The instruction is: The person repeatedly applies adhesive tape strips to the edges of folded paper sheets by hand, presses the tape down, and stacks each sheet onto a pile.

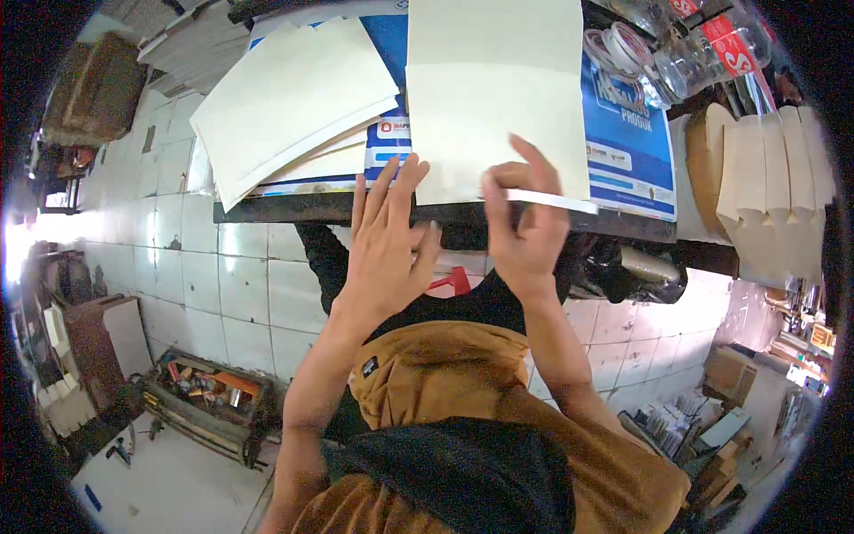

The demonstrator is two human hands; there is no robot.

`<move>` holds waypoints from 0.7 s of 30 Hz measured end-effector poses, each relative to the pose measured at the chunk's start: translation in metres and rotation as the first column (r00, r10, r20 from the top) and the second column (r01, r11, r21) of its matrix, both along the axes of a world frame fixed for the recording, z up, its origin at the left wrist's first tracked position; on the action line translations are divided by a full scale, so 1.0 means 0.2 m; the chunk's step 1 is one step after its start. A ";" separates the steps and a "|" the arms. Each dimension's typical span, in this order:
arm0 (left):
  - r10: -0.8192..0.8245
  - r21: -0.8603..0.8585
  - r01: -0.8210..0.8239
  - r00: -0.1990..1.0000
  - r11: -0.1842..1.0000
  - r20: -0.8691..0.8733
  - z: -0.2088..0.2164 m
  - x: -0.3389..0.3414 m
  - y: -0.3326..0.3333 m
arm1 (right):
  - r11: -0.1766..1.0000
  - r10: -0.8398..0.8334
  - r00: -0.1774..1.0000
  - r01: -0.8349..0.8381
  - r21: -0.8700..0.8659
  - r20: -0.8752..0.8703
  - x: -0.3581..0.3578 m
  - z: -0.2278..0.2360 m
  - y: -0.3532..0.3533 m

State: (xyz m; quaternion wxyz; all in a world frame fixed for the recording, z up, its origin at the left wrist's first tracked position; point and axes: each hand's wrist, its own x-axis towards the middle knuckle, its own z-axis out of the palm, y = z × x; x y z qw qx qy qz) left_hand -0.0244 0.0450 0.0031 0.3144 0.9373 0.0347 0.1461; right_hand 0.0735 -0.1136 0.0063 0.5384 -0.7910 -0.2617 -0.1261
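Low and well left of the left hand: open box (209, 392) of small tools and bits. Just left of that hand and farther out: loose cream sheets (294, 107), fanned in a pile. Left hand (387, 236): reaches forward, fingers long and spread, grips nothing; fingertips by the left edge of the creased cream sheet (498, 107), contact not certain. Between the two hands, lower down: small red thing (454, 281), kind not clear. Ahead of both hands: the creased sheet, flat, crossed by a fold. Right hand (531, 214): blurred, half curled, index raised; holds a slim white strip (574, 206) across the sheet's near edge. Right of it: blue printed sheet (623, 125); beyond, tape rolls (623, 49), then clear bottle (716, 53). Farthest right of the hand: pale notched blocks (765, 169), set side by side.
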 end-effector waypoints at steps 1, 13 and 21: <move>-0.004 -0.003 0.005 0.999 1.000 0.039 -0.02 -0.01 0.00 | 1.000 0.031 0.999 -0.031 0.004 -0.024 -0.02 0.00 0.04; 0.002 -0.004 -0.001 0.990 1.000 0.140 -0.06 -0.01 0.01 | 0.973 -0.023 0.993 0.049 -0.225 0.118 -0.06 -0.04 0.07; 0.086 -0.088 -0.061 0.943 0.994 0.323 -0.10 -0.10 -0.05 | 0.970 -0.022 0.995 0.046 -0.240 0.101 -0.06 -0.04 0.06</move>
